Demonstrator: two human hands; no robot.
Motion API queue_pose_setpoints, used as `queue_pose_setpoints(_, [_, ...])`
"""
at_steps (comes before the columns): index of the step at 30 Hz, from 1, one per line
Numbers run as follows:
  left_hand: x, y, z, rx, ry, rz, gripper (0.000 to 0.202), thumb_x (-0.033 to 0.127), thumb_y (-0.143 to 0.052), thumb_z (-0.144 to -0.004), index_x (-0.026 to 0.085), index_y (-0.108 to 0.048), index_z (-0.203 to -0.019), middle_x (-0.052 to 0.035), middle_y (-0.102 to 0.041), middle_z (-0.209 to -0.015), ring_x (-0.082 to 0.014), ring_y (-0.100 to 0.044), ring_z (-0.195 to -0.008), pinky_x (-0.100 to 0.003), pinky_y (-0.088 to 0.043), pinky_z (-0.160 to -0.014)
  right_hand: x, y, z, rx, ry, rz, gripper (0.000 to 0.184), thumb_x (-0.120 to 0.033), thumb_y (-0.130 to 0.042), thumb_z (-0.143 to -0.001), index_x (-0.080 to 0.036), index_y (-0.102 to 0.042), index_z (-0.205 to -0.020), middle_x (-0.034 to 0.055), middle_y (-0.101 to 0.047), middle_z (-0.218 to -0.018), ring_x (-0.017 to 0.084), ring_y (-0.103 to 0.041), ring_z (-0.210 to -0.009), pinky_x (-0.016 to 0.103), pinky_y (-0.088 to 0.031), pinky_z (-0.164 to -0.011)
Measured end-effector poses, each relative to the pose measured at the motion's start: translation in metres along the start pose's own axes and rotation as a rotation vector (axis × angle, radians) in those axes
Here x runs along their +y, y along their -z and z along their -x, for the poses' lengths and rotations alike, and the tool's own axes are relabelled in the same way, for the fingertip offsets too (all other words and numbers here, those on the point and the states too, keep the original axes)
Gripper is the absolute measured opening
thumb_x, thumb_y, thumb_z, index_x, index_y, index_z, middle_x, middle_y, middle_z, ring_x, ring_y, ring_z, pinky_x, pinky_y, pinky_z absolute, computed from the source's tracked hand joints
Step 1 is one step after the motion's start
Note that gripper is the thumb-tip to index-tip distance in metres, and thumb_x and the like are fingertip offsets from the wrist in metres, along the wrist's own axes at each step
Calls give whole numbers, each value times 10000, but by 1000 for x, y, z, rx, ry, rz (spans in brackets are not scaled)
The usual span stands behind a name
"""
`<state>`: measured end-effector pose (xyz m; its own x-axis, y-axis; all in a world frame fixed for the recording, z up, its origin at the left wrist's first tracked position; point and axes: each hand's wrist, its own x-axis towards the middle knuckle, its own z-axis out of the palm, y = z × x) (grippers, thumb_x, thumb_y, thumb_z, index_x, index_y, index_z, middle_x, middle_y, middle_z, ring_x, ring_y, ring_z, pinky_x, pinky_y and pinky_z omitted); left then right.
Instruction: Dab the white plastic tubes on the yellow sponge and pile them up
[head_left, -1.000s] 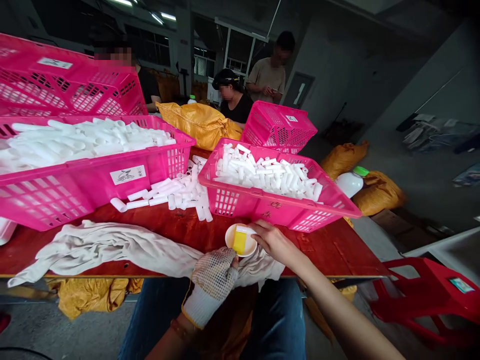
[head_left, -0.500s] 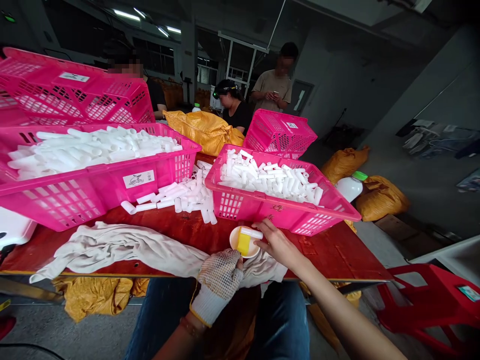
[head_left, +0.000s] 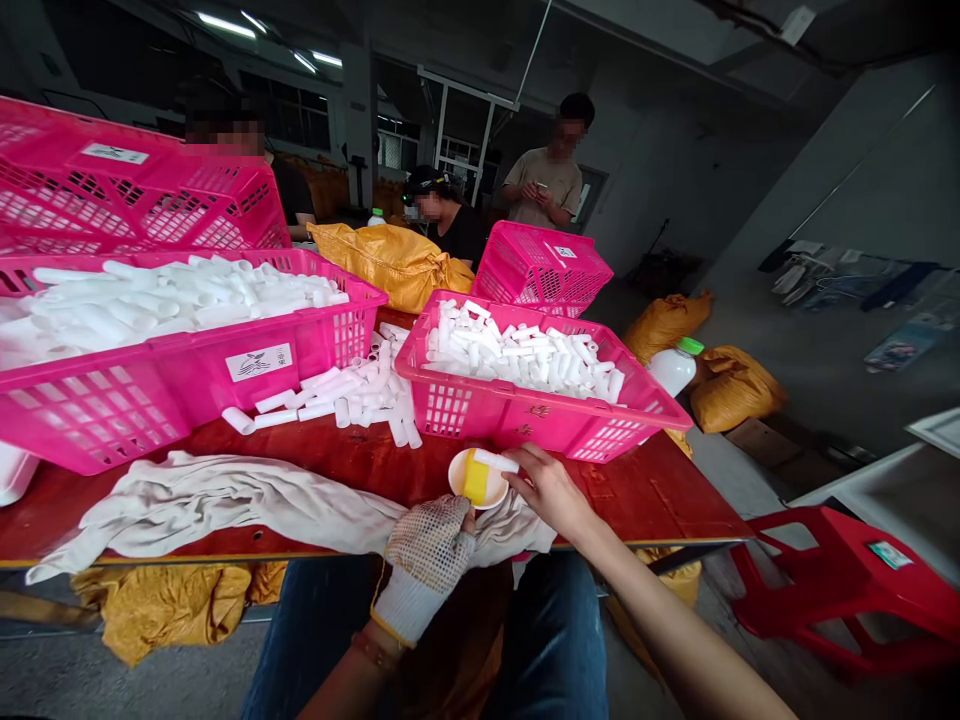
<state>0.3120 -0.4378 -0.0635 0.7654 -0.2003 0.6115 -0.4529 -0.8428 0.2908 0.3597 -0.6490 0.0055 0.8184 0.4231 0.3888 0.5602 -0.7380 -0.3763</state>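
Our gloved L hand (head_left: 429, 548) curls its fingers at the near rim of a small white bowl (head_left: 497, 487), by the lower end of a yellow strip (head_left: 475, 480); whether it pinches strip or bowl, we can't tell. Our bare R hand (head_left: 547, 490) pinches a white tube (head_left: 495, 460) by its right end, btwn thumb & fingers, the other end against the strip's upper part, over the bowl. Both work near the edge of a red table (head_left: 660, 505), w/ a crumpled whitish cloth (head_left: 240, 505) stretching off L. Just beyond, we have a pink crate (head_left: 487, 405) of more tubes, a loose pile (head_left: 356, 395) to its L, & a bigger heap in the L-side crate (head_left: 180, 375). Bkgd: an orange sack (head_left: 397, 265), a tilted empty-looking crate (head_left: 529, 265), & a standing co-worker (head_left: 544, 185) in a tan shirt. Far R: a red stool (head_left: 877, 570).
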Motion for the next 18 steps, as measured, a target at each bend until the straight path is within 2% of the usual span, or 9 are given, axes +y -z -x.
queue_pose_setpoints(5, [0,0,-2,-31,-23,-38,269,291,-502,-994,223,-706,-831,-18,-741,-768,-211,-679,-671,-346,-477,-641,-20,20,15,244,117,-2,210,-211,-574,-992,-207,-640,-1191,115,-683,-1096,251,-688,-1042,385,-589,-911])
queue_pose_setpoints(6, [2,1,-1,6,-34,-26,259,314,-521,-993,223,-708,-838,-15,-738,-759,-206,-681,-668,-342,-488,-643,-24,24,17,271,136,12,210,-209,-575,-992,-206,-641,-1191,117,-684,-1099,249,-685,-1044,380,-587,-909])
queue_pose_setpoints(9, [10,8,7,230,-27,-19,182,384,-635,-941,221,-716,-961,-25,-757,-821,-204,-711,-733,-331,-543,-712,-34,32,21,319,149,27,203,-215,-584,-990,-193,-650,-1181,120,-694,-1088,244,-687,-1028,370,-588,-886])
queue_pose_setpoints(11, [12,19,12,330,-40,-62,224,365,-702,-891,218,-697,-1060,-52,-768,-917,-222,-727,-828,-340,-566,-799,-37,33,24,325,84,-28,207,-233,-600,-985,-182,-657,-1178,116,-702,-1084,236,-693,-1008,360,-588,-870])
queue_pose_setpoints(12, [10,27,14,329,-62,-81,244,340,-712,-878,215,-685,-1085,-68,-767,-968,-237,-727,-890,-356,-569,-852,-38,32,27,324,23,-78,203,-249,-612,-979,-181,-666,-1163,107,-709,-1065,229,-697,-977,350,-589,-849])
queue_pose_setpoints(15, [-14,56,17,218,-68,-143,224,329,-631,-909,195,-669,-1084,-112,-746,-1072,-301,-693,-1055,-444,-553,-959,-43,22,39,288,-204,-262,207,-321,-642,-963,-184,-687,-1111,68,-734,-970,206,-706,-859,318,-584,-758])
queue_pose_setpoints(18, [-63,96,20,68,156,-298,356,416,-496,-964,142,-647,-1133,-164,-705,-1146,-371,-643,-1128,-523,-526,-973,-56,4,53,250,-290,-345,222,-361,-672,-937,-182,-693,-1067,36,-727,-853,186,-693,-740,295,-566,-683])
